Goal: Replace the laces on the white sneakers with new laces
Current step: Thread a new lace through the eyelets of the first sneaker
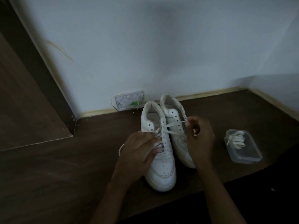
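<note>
Head view, dim light: two white sneakers on a dark wooden surface (48, 183), touching side by side, toes toward the camera. Left hand (139, 151) laid over the left sneaker (161, 167), fingers curled at its lace (168, 126). Right hand (199, 138) over the right sneaker (174, 115), fingertips pinching the lace end. Hands apart. Clear plastic container (252, 156) with white laces (236, 139) near, to the right.
</note>
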Demonstrator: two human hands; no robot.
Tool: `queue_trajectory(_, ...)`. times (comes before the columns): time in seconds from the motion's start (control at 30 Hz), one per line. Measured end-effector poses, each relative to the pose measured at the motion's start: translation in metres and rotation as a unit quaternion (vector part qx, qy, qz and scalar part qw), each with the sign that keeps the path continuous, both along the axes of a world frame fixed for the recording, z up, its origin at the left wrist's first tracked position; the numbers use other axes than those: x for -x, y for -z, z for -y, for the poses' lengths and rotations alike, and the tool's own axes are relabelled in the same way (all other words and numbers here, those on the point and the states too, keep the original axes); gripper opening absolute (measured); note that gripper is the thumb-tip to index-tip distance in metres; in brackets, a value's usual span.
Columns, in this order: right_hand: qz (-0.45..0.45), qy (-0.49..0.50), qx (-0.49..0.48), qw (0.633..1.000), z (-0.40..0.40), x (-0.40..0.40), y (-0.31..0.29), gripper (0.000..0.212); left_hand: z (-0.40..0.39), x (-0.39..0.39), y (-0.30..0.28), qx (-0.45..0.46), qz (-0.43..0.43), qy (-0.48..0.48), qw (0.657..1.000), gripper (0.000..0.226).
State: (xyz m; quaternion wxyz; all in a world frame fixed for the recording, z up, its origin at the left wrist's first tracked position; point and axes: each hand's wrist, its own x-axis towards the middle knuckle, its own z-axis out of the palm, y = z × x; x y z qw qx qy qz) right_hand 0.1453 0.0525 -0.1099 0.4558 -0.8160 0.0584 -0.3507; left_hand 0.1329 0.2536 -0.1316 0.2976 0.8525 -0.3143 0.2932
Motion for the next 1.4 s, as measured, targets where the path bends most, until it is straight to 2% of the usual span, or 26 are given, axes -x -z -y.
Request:
queue_trajectory(0.1,0.008,-0.092,0.051,0.994,-0.007,0.001,0.001,0.024,0.004,0.014,0.008,-0.094,-0.036,0.079,0.992,0.044)
queue_trajectory(0.17,-0.010,-0.144,0.073,0.987,-0.014,0.002,0.003,0.023,0.006,0.019,0.013,-0.112,-0.084,0.115,0.983,0.047)
queue_trajectory(0.3,-0.017,-0.134,0.106,0.985,-0.021,0.001,0.006,0.011,0.007,0.017,0.013,-0.128,-0.123,0.124,0.976,0.048)
queue_trajectory(0.4,-0.012,-0.083,0.104,0.991,-0.010,0.000,0.004,0.008,0.007,0.015,0.014,-0.127,-0.131,0.131,0.974,0.048)
queue_trajectory(0.57,-0.007,0.127,-0.016,0.992,0.031,0.004,-0.006,0.013,0.007,0.013,0.017,-0.119,-0.119,0.135,0.977,0.047)
queue_trajectory(0.63,0.006,0.139,-0.012,0.990,0.035,0.005,-0.006,0.017,0.008,0.013,0.018,-0.114,-0.114,0.136,0.977,0.047)
queue_trajectory(0.7,0.012,0.065,0.015,0.998,0.025,0.003,-0.004,0.024,0.010,0.013,0.019,-0.112,-0.113,0.140,0.977,0.047)
queue_trajectory(0.8,-0.016,-0.122,0.069,0.990,-0.007,0.000,-0.001,0.022,0.012,0.012,0.019,-0.104,-0.110,0.146,0.978,0.047)
queue_trajectory(0.87,-0.026,-0.160,0.109,0.981,-0.023,-0.001,0.002,0.018,0.013,0.012,0.020,-0.092,-0.112,0.148,0.978,0.046)
queue_trajectory(0.93,-0.023,-0.126,0.115,0.985,-0.025,-0.003,0.004,0.012,0.013,0.011,0.020,-0.091,-0.108,0.147,0.979,0.046)
queue_trajectory(1.03,-0.005,-0.018,0.104,0.994,-0.003,-0.003,-0.001,0.009,0.012,0.010,0.020,-0.091,-0.106,0.147,0.979,0.046)
queue_trajectory(1.13,0.000,0.118,0.005,0.993,0.026,0.000,-0.005,0.013,0.012,0.010,0.020,-0.081,-0.110,0.151,0.979,0.045)
queue_trajectory(1.23,-0.021,0.165,-0.066,0.984,0.033,0.002,-0.003,0.015,0.013,0.010,0.019,-0.077,-0.102,0.149,0.981,0.045)
queue_trajectory(1.3,-0.011,0.114,-0.026,0.993,0.023,0.002,-0.003,0.016,0.013,0.010,0.019,-0.073,-0.092,0.148,0.982,0.045)
queue_trajectory(1.4,-0.034,-0.075,0.067,0.994,-0.002,0.001,0.000,0.024,0.014,0.009,0.018,-0.064,-0.081,0.150,0.983,0.043)
